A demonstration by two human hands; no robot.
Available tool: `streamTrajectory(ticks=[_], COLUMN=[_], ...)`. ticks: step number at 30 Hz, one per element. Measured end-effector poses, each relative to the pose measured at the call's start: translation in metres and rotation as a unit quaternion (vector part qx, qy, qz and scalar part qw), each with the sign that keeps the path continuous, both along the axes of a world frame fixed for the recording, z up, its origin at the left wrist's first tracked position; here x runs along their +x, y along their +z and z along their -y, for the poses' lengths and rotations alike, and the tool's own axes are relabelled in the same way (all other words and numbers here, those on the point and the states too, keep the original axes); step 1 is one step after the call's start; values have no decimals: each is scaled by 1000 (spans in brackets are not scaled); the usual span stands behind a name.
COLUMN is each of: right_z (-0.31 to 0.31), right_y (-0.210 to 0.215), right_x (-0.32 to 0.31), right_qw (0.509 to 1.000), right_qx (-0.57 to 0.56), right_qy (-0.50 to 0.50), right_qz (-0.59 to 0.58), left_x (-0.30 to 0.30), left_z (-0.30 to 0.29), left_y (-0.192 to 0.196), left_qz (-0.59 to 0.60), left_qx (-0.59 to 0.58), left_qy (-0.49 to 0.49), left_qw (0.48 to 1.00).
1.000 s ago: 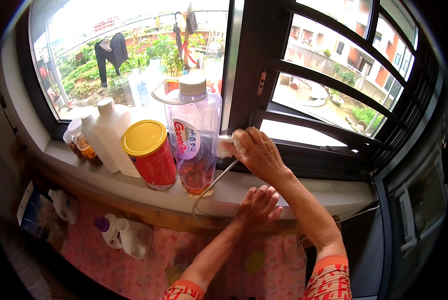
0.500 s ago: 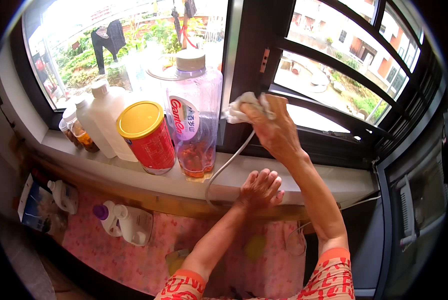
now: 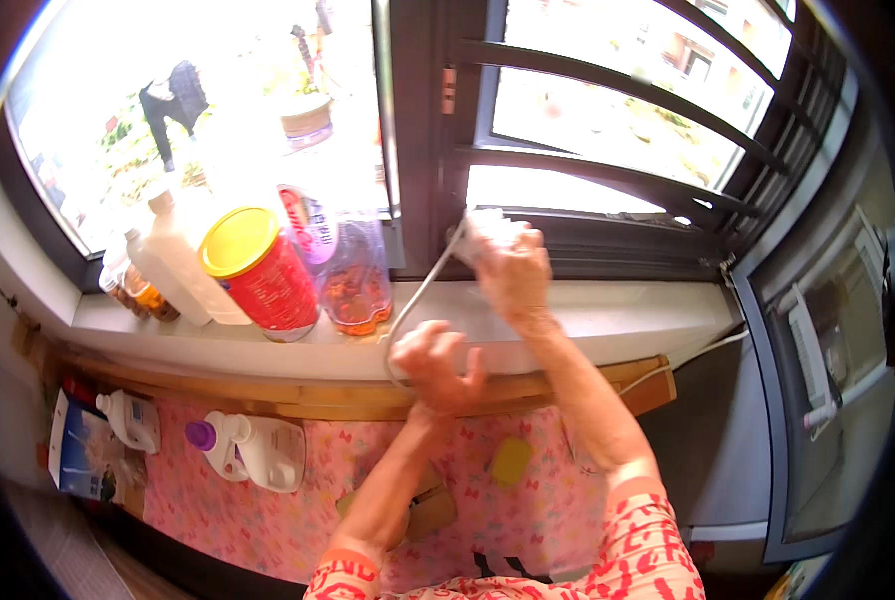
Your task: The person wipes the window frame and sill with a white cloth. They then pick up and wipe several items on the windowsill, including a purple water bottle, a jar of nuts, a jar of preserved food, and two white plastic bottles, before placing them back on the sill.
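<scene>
My right hand [image 3: 513, 275] is closed around a crumpled white cloth [image 3: 488, 228], pressed low against the dark window frame [image 3: 433, 150] just above the sill. A grey-white cable [image 3: 430, 280] runs down from beside the cloth and over the sill's edge. Next to this cable, my left hand [image 3: 436, 368] is at the sill's front edge, its thumb apart and its fingers loosely bent; it is slightly blurred. Left of the cable stands a large clear bottle [image 3: 358, 275] with orange-red contents, its upper part washed out by glare.
Along the white sill [image 3: 608, 315] stand a red can [image 3: 273, 290] with a yellow lid, a white jug [image 3: 193, 270] and small jars [image 3: 153, 295]. Below, white bottles [image 3: 268, 455], a yellow block [image 3: 511, 460] and brown cardboard [image 3: 433, 508] rest on a pink patterned cover [image 3: 338, 450]. Window bars [image 3: 608, 75] rise at right.
My right hand has moved the cloth down the frame toward the sill. My left hand has shifted left, closer to the cable, and its fingers are more bent. The view has shifted too.
</scene>
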State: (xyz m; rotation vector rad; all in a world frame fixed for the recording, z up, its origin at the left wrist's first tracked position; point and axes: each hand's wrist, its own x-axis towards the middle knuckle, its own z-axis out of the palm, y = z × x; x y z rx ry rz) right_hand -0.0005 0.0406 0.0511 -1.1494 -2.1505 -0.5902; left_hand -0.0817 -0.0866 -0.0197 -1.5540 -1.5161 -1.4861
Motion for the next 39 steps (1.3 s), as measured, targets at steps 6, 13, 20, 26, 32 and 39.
streamTrajectory(ticks=[6, 13, 20, 26, 32, 39], right_z=[-6, -14, -33, -58, -104, -118], right_y=[-38, -40, -42, -48, -56, -43], right_x=[-11, 41, 105, 165, 280, 359], right_qw=[994, 998, 992, 985, 976, 912], right_qx=[-49, -18, 16, 1, -3, -127], right_qy=[94, -33, -119, -173, -215, -362], right_qz=[-4, 56, 24, -1, -37, -147], left_x=[-25, -30, -8, 34, 75, 106], left_z=[14, 9, -4, -15, -42, -70], left_y=[11, 2, 12, 30, 12, 1], left_qz=[74, 109, 287, 168, 71, -29], left_qx=[-81, -104, -118, -212, -208, -175], left_qy=[112, 87, -106, -170, -37, 170], left_qw=[988, 985, 945, 948, 975, 969])
